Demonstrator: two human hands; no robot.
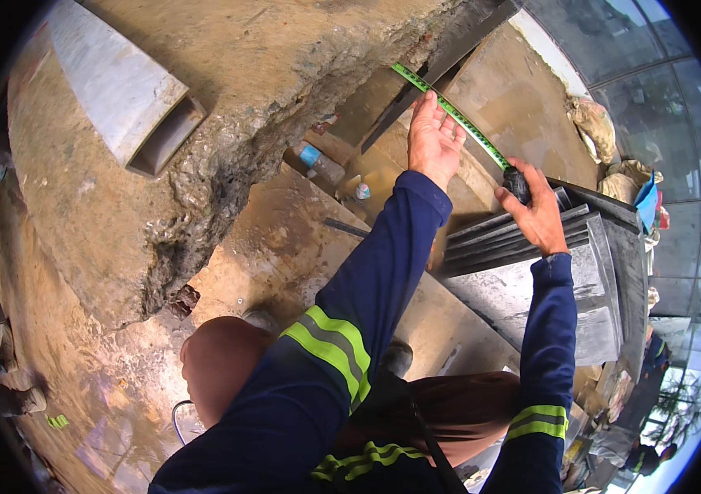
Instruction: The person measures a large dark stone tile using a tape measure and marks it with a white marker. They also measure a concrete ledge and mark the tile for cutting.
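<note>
A tape measure with a bright green blade (pixel 472 130) stretches from the broken concrete edge at upper middle down to its black case (pixel 517 186). My right hand (pixel 538 210) grips the case, thumb on one side and fingers over the other. My left hand (pixel 435 144) is turned palm up at the blade's middle, its fingers curled against the blade. The blade's far end lies by a dark metal bar (pixel 470 37) next to the concrete. Both my arms wear dark blue sleeves with yellow-green bands.
A thick concrete slab (pixel 227 90) with a ragged edge fills the upper left, bearing a hollow rectangular metal tube (pixel 116 86). Grey slabs (pixel 523 292) are stacked beneath my right arm. Sacks (pixel 593 128) lie along a glass wall (pixel 655 99). Another person (pixel 647 457) is at lower right.
</note>
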